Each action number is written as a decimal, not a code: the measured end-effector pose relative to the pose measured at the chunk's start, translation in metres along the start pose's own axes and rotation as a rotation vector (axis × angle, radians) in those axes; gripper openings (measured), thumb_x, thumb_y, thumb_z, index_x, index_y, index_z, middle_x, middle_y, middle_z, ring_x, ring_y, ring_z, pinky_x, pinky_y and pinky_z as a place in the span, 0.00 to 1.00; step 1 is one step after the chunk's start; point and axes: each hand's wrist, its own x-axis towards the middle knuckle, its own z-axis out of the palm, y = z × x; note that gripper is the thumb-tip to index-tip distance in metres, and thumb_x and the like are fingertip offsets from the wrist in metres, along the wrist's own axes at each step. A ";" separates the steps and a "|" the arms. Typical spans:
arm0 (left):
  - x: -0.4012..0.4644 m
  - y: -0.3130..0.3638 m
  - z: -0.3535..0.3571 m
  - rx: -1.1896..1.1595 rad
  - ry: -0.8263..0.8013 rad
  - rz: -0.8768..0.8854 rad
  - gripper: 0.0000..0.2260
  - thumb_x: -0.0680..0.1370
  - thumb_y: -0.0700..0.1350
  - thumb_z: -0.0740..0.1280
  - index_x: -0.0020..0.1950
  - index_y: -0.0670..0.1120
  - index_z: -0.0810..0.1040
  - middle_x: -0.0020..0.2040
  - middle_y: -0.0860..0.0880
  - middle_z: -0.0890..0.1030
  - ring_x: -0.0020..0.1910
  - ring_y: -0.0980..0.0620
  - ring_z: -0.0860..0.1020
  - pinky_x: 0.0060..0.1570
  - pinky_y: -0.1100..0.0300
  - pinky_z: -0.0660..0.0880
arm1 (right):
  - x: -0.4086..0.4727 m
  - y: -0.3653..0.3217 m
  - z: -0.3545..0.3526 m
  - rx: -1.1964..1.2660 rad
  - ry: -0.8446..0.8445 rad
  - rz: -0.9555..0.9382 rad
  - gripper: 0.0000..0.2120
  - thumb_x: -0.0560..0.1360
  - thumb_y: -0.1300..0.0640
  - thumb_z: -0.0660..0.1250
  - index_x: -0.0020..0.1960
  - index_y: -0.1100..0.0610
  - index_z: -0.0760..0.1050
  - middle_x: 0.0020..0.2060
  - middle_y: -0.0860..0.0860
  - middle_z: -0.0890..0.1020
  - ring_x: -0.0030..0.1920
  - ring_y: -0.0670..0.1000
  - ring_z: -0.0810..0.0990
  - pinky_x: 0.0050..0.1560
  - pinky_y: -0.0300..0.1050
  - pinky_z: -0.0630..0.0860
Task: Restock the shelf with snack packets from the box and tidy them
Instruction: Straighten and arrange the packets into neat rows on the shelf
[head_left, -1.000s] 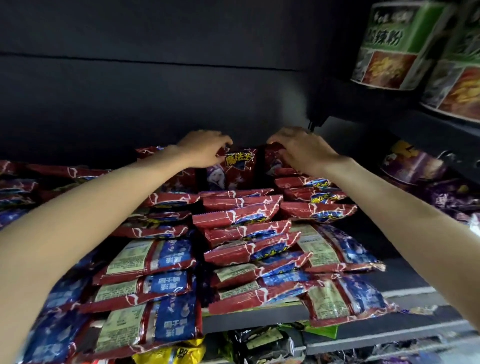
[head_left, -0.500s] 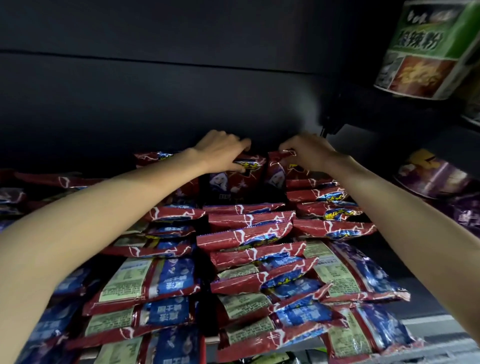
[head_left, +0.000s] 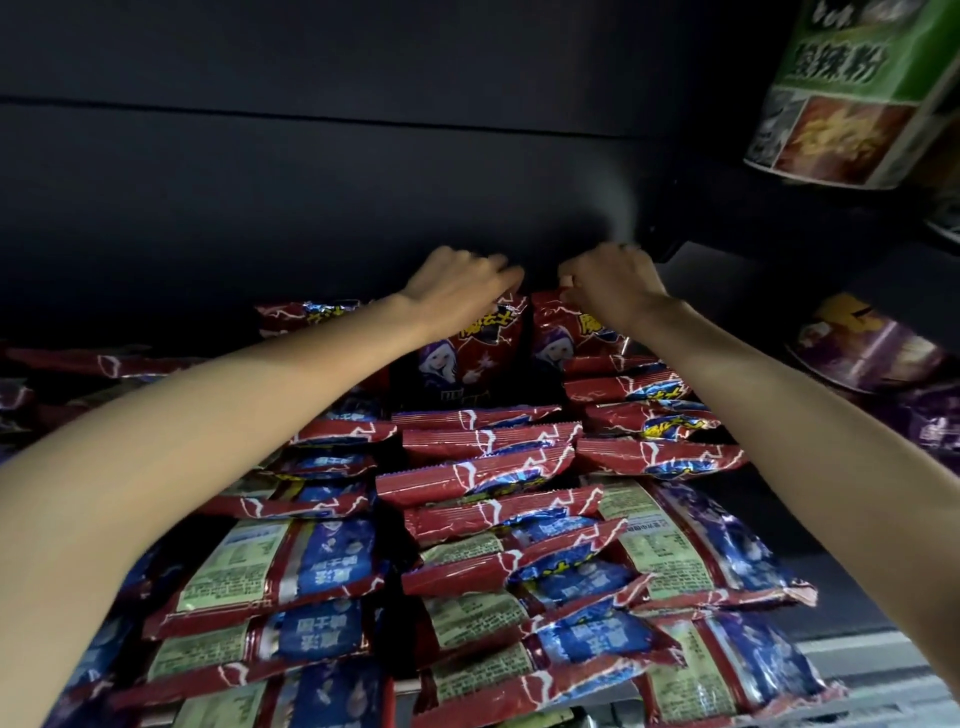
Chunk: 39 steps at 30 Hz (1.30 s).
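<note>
Two upright snack packets stand side by side at the back of the shelf (head_left: 857, 670), and they serve as the landmark here: the left upright packet (head_left: 467, 358) and the right upright packet (head_left: 558, 338). Lower parts of both are hidden behind the rows of flat red-and-blue packets (head_left: 488, 467) stacked in front of them. The fingertips of both hands are hidden over the packets' top edges against the dark back panel (head_left: 311, 208), which shows little detail. To the right of the landmark, purple packets (head_left: 872, 353) are dim and blurred; above them a green-labelled tub (head_left: 852, 93) is cut off by the frame edge.

Both forearms reach forward over the flat rows, wrists nearly level. The left hand (head_left: 457, 291) is knuckles up, with fingers curled down, gripping the top edge of the left upright packet. The right hand (head_left: 613, 286) is likewise knuckles up, fingers bent and pinching the top corner of the right upright packet. The two hands are near each other but apart.
</note>
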 end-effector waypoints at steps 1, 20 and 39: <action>-0.002 -0.001 0.001 0.020 0.002 0.017 0.18 0.79 0.47 0.63 0.68 0.46 0.69 0.62 0.44 0.73 0.57 0.43 0.75 0.37 0.54 0.70 | 0.000 -0.001 0.003 -0.021 0.004 -0.010 0.06 0.76 0.54 0.65 0.49 0.54 0.78 0.48 0.56 0.82 0.50 0.59 0.79 0.48 0.49 0.73; -0.123 -0.095 -0.003 -0.144 -0.368 -0.166 0.32 0.71 0.59 0.71 0.69 0.50 0.61 0.63 0.49 0.73 0.61 0.50 0.71 0.55 0.51 0.74 | -0.001 -0.081 -0.005 -0.053 -0.006 -0.443 0.24 0.79 0.48 0.61 0.73 0.48 0.59 0.65 0.52 0.69 0.54 0.57 0.79 0.48 0.50 0.75; -0.147 -0.088 -0.022 -0.595 -0.418 -0.290 0.11 0.81 0.43 0.58 0.52 0.49 0.80 0.47 0.56 0.81 0.48 0.55 0.79 0.51 0.59 0.73 | -0.001 -0.156 -0.010 0.375 -0.092 -0.557 0.20 0.78 0.45 0.60 0.67 0.51 0.71 0.57 0.49 0.74 0.58 0.51 0.73 0.49 0.40 0.65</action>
